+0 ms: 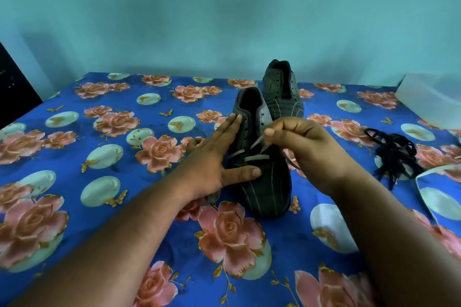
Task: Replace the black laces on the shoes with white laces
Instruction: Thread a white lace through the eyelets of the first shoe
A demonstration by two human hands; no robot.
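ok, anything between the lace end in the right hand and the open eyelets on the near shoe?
Nothing visible. The right hand pinches the white lace just above the near shoe. The left hand lies flat along the shoe's left side, fingers beside the eyelet row, not over it. The black laces lie off to the right.

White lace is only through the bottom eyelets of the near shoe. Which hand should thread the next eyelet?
Probably the right hand: it already pinches the thin white lace end above the near dark striped shoe. The left hand lies flat, steadying that shoe.
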